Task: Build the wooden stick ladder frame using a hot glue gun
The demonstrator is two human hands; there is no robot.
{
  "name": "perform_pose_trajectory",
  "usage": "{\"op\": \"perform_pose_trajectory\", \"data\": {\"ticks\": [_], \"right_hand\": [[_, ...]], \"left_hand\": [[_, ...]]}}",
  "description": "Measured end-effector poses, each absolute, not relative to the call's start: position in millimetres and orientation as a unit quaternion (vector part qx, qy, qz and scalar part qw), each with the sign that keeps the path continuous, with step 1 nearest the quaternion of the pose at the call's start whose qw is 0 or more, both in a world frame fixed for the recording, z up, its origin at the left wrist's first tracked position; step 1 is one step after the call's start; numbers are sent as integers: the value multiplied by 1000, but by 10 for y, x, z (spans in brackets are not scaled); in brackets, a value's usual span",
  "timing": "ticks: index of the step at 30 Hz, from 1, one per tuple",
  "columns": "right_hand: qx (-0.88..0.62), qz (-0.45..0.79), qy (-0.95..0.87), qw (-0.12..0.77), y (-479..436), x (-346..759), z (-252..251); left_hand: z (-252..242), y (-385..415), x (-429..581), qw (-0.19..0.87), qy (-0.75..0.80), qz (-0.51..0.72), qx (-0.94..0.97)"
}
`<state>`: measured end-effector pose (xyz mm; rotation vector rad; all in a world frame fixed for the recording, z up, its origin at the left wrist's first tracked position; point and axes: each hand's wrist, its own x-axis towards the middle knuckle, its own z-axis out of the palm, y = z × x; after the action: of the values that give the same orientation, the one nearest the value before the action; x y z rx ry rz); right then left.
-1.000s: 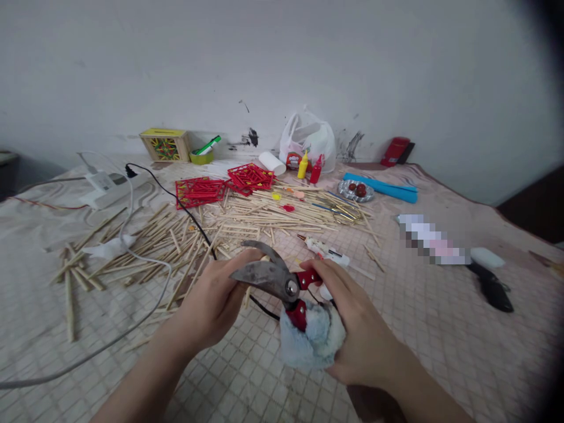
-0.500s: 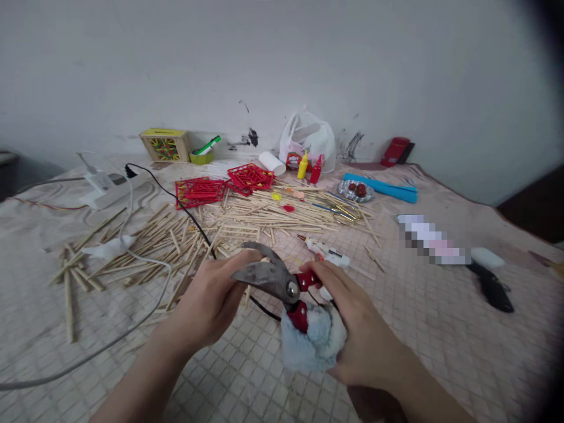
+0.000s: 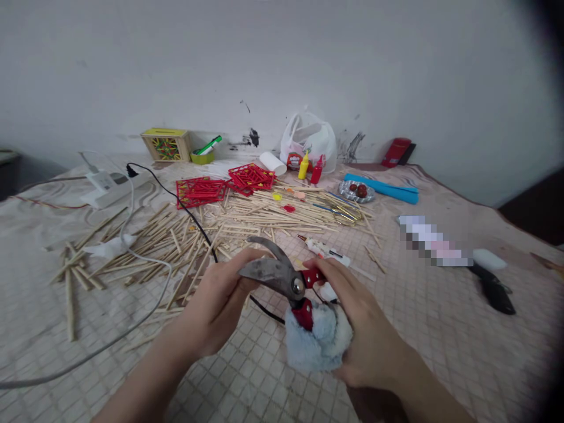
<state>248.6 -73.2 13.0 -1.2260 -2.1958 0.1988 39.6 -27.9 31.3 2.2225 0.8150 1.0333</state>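
Note:
My right hand (image 3: 363, 317) is closed around the red handles of a pair of pruning shears (image 3: 273, 273), whose grey blades point left and stand apart. Light blue fluffy cloth (image 3: 311, 346) is wrapped about the lower handle. Just behind the blades, my left hand (image 3: 222, 299) has its fingers pressed together; whatever they pinch is hidden by the blades and fingers. Loose wooden sticks (image 3: 145, 252) lie beyond the left hand, many in a heap. A white glue gun (image 3: 328, 251) rests on the table past the shears.
A grey cable (image 3: 167, 276) and a black cord (image 3: 205, 235) cross the table from a power strip (image 3: 117, 191). Farther back are red stick panels (image 3: 200, 192), paint bottles (image 3: 316, 170), a plastic bag (image 3: 308, 141) and scissors (image 3: 346, 216). A black-handled object (image 3: 493, 291) lies right.
Both hands and the shears have shifted slightly to the right in the view. The shears still stand apart at the blades, and both hands keep their closed grip.

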Motion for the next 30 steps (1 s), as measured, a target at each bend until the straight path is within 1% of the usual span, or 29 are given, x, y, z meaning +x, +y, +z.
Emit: {"op": "perform_pose_trajectory", "data": {"ticks": [3,6,9,13,19,25,30], "right_hand": [[-462,78,-828,308,-731,2503,130],[-461,80,-830,304,-731,2521,119],[-464,86,-831,296,-730,2526,109],[-450,107,-832,308,-726,2505,124],[-430,182,-821,328,-722,2475,164],[-426,210,-816,330,-720,2464,151],[-415,265,-802,339,-705,2439,194]], "left_hand": [[316,-308,401,345,305,421,781],[285,-309,400,360,306,441,763],[258,-290,402,339,309,438,773],[262,-274,406,303,303,436,791],[281,-268,406,243,297,411,827],[252,-276,421,218,294,411,835],[254,-284,427,208,301,413,834]]}}
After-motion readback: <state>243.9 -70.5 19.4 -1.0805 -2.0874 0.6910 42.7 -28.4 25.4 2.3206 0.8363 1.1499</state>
